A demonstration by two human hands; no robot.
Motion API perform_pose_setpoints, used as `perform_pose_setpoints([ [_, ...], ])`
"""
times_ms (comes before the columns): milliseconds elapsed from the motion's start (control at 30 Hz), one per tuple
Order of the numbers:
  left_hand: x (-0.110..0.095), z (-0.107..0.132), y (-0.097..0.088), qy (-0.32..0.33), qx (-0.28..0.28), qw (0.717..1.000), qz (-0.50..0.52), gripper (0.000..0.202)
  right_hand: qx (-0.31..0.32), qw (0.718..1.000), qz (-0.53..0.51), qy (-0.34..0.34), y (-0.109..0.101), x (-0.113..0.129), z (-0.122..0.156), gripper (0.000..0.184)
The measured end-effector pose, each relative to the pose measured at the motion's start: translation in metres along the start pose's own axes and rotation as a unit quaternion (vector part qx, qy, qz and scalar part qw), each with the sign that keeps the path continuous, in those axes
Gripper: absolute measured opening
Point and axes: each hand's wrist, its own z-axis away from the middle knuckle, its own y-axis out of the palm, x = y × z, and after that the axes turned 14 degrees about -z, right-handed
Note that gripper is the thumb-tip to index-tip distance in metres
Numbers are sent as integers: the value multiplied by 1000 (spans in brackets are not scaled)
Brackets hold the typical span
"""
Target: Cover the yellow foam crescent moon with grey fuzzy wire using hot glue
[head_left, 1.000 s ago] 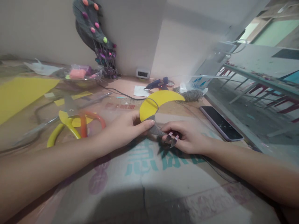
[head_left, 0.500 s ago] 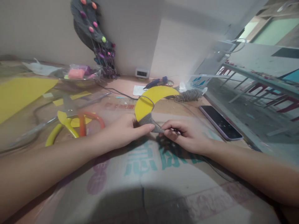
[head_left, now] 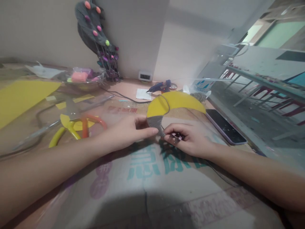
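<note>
A yellow crescent-shaped cutout (head_left: 181,101) curves above the cardboard, its near end wrapped in grey yarn (head_left: 155,122). A loose loop of yarn crosses the yellow part. My left hand (head_left: 127,130) is closed on the wrapped end, thumb in front and the fingers partly hidden behind. At the tip of that end, my right hand (head_left: 190,138) pinches with thumb and forefinger. Something dark with pale bits shows under its curled fingers, too small to name. A thin strand of yarn trails below the right forearm.
Orange-and-yellow-handled scissors (head_left: 84,127) lie left of my left hand. A phone (head_left: 225,126) rests at the right edge. Behind are a blue glue gun (head_left: 159,86), a small clock (head_left: 145,75), a grey yarn bundle (head_left: 200,97) and a bowl of wrapped colored pieces (head_left: 82,83).
The crescent has turned and tipped, its yellow far end swinging right and lower toward the phone, covering more of the yarn bundle. Both hands stay nearly in place at the wrapped end.
</note>
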Motion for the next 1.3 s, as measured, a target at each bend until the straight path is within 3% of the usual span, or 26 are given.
perform_pose_setpoints([
  [100, -1, -1, -1, -13, -24, 1000, -10, 26, 6, 999, 6, -43, -2, -2, 2, 12],
  [233, -2, 0, -1, -4, 1, 1000, 22, 19, -17, 984, 94, -148, -9, -1, 2, 34],
  [300, -2, 0, 0, -4, 5, 1000, 27, 16, -38, 977, 128, -168, -11, -3, 1, 37],
  [667, -5, 1, 1, -20, 14, 1000, 10, 11, -74, 946, 257, -183, -14, -20, -2, 27],
  [1300, -5, 1, 1, -25, 20, 999, -8, 14, -59, 950, 246, -185, -12, -17, -4, 22],
])
